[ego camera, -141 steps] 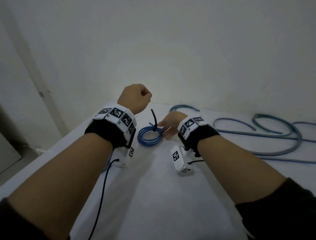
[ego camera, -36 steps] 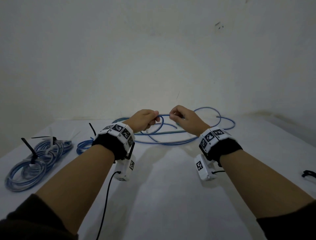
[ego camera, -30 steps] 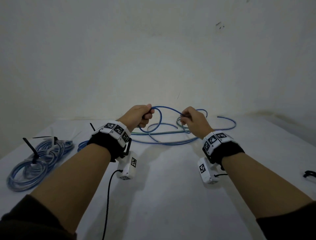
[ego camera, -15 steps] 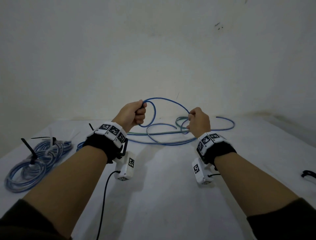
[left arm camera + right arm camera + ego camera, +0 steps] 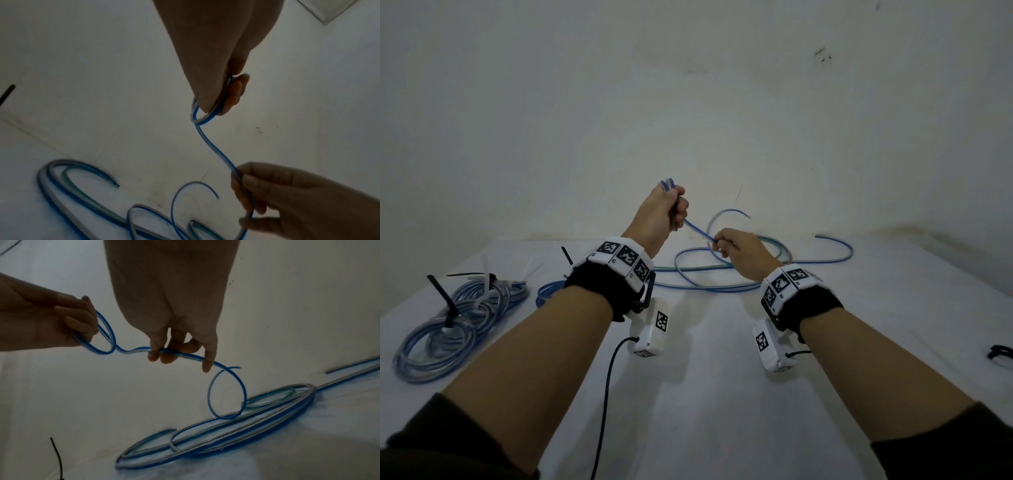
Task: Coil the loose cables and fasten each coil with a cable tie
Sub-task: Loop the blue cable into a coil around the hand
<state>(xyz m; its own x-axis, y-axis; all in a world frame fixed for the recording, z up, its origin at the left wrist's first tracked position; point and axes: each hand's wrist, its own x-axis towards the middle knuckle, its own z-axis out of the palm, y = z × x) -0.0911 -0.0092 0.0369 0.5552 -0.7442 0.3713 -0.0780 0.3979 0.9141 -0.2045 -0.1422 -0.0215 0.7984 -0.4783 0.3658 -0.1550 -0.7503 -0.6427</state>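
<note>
Above the table's point(image 5: 705, 394) far middle, the blue cable point(image 5: 697, 230) stretches between the hands: left hand point(image 5: 659, 214) fisted around small loops, right hand point(image 5: 739, 251) pinching it. The slack lies at twelve o'clock; tied coils point(image 5: 458, 318) at nine.

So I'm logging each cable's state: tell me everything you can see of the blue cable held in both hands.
The blue cable is thin, glossy and plastic-looking, blue with a pale stripe. The left hand grips a small loop of it, raised above the table. A short span runs to the right hand, which pinches it. Beyond the fingers it curls into a standing loop, then joins loose turns lying on the table.
</note>
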